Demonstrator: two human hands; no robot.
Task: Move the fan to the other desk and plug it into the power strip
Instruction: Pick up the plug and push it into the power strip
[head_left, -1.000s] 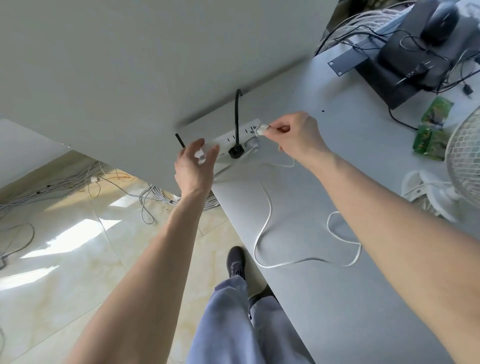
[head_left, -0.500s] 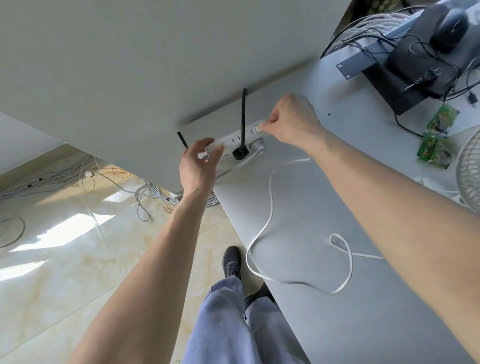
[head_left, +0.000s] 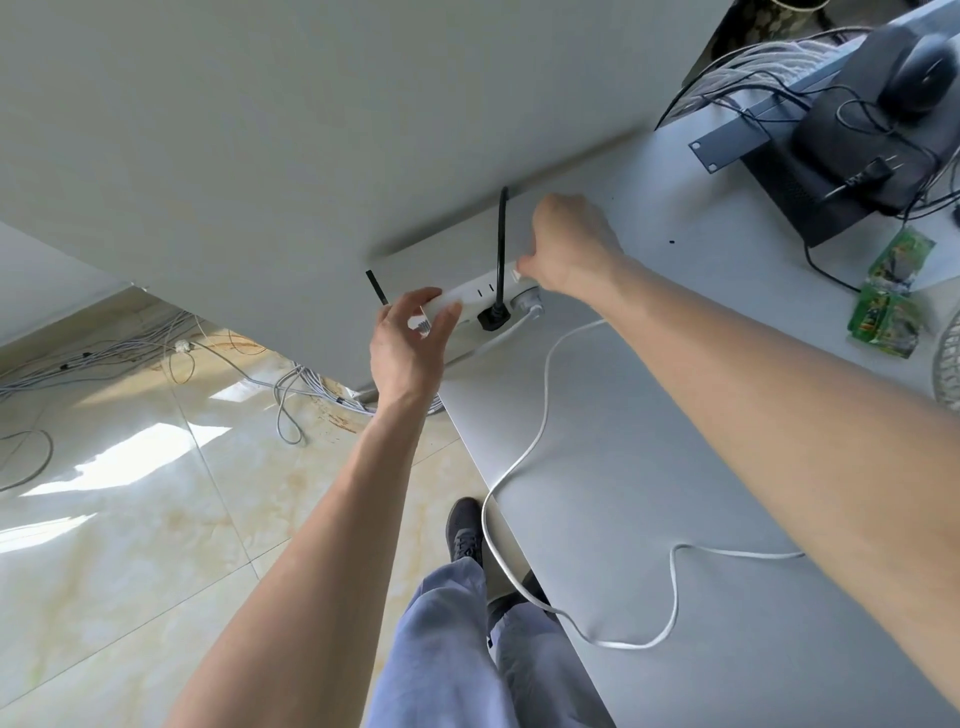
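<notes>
Since a second ago: right hand (head_left: 569, 244) has carried the white plug (head_left: 516, 271) onto the power strip (head_left: 475, 291); cord slack redrawn.

Strip, centre frame, long axis running lower left to upper right. Left hand (head_left: 408, 345) pinches its lower-left end; right fingers close on the plug at the upper-right end, seating not visible. Fan (head_left: 948, 364) at right edge.

The power strip (head_left: 480, 296) lies at the table's (head_left: 675, 467) back-left corner, my left hand (head_left: 408, 348) on its left end, my right hand (head_left: 571, 244) on its right. The fan's cord (head_left: 543, 415) trails across the table before me.
</notes>
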